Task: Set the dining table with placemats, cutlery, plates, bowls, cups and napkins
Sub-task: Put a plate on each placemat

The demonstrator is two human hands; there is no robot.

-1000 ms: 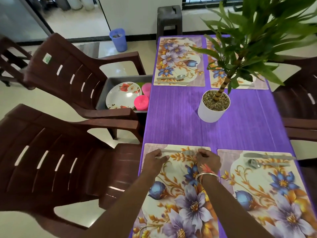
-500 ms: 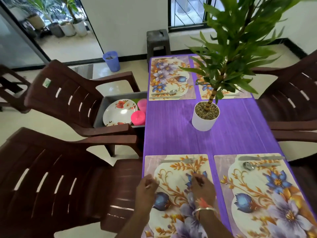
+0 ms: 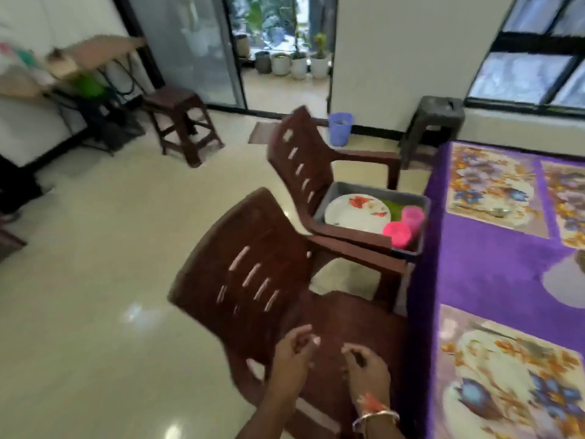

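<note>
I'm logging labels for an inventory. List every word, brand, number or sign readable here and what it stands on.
No text is readable in this blurred picture.
The far brown plastic chair has a pale patch, perhaps a sticker, on its backrest: too blurred to read.
The white round plate with red flowers and the floral placemats show pattern only, no lettering.
</note>
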